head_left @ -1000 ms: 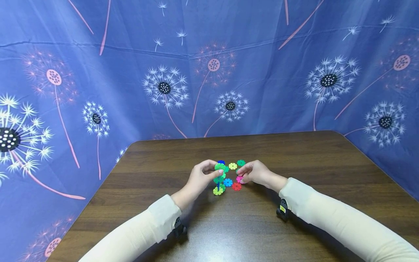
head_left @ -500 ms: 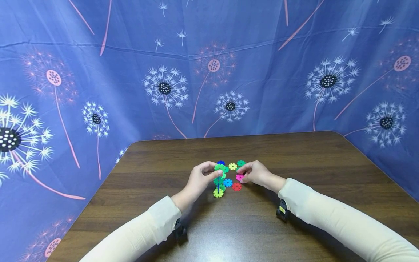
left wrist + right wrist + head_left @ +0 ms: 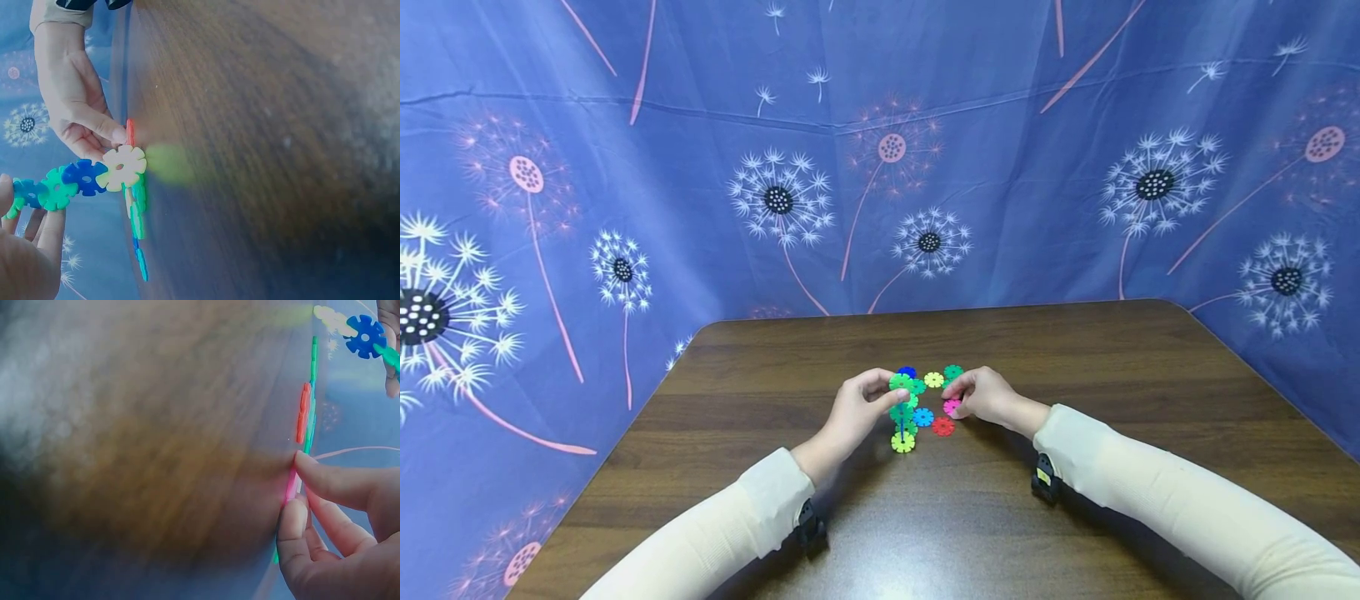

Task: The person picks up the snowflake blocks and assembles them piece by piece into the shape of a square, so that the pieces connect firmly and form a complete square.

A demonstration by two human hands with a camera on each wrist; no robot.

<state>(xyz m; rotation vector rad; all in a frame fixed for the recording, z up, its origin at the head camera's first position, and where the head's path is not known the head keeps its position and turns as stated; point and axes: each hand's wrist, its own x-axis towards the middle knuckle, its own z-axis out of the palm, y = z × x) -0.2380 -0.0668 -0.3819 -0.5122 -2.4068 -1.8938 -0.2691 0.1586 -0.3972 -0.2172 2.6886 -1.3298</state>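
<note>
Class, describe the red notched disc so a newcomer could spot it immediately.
In the head view, on the dark brown wooden table, find the light-blue notched disc near the middle. The red notched disc lies just to its right, nearer the viewer than the pink notched disc. Unlike both neighbours, it is red.

In front of you is 1 dark wood-grain table (image 3: pixel 1075 350), its 2 far corners rounded; a glare patch (image 3: pixel 891 579) shows on its surface at the bottom of your head view. Behind it you see a blue cloth backdrop (image 3: pixel 1037 237) (creased across its width), printed with black-centred white dandelions (image 3: pixel 778 199), pink-centred dandelions (image 3: pixel 891 147) and small loose white seeds (image 3: pixel 818 77).
</note>
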